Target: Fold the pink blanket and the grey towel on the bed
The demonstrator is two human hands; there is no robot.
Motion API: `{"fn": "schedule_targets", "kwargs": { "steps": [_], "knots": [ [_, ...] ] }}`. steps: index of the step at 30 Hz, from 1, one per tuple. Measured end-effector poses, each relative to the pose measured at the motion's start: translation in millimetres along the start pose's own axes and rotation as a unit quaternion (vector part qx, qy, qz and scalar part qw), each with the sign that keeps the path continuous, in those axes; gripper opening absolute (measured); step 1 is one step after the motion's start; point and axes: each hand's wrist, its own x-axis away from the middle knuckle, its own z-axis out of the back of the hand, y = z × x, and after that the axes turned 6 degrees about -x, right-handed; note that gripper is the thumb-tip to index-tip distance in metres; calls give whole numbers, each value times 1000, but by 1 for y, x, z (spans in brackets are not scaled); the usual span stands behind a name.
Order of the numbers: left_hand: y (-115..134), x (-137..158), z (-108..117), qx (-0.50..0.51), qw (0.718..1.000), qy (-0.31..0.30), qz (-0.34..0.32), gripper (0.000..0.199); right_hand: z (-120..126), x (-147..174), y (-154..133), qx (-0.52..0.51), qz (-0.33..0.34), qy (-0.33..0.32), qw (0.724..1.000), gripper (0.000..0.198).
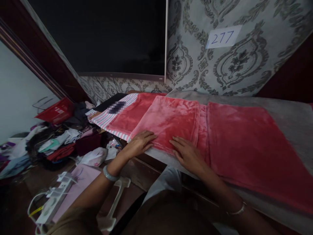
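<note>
A plush red blanket (244, 143) lies partly folded along a long surface under the screen. Its middle section is a folded panel (171, 117), and to the left a flatter part ends in a pink, white and grey striped border (105, 119). My left hand (141, 143) rests on the near left edge of the folded panel, fingers stretched out. On the same panel's near right part lies my right hand (187, 151), its fingers spread and palm down. Neither hand grips the fabric. Part of the striped end is blurred out.
Grey cloth (290, 119) covers the surface beneath the blanket. A large dark screen (102, 36) hangs above it. Heaped clothes (61, 143) and a red basket (57, 111) sit at left. Lower left are a power strip (55, 200) and its cable.
</note>
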Motion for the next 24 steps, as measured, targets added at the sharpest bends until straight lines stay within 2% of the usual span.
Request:
{"fn": "schedule_targets", "kwargs": {
  "steps": [10, 14, 18, 22, 24],
  "knots": [
    [-4, -6, -12, 8, 997, 77, -25, 28, -7, -2, -5, 48, 9, 55, 997, 37],
    [-2, -6, -11, 20, 996, 81, -23, 30, -10, -1, -7, 42, 37, 80, 995, 37],
    [7, 3, -12, -17, 996, 78, -32, 30, -12, 5, -8, 55, 65, 105, 991, 34],
    [10, 14, -5, -5, 996, 88, -32, 23, -2, 7, -11, 50, 85, 103, 990, 31],
    [3, 20, 3, 29, 993, 114, 6, 21, 10, 4, -13, 44, 79, 104, 990, 33]
  ]
}}
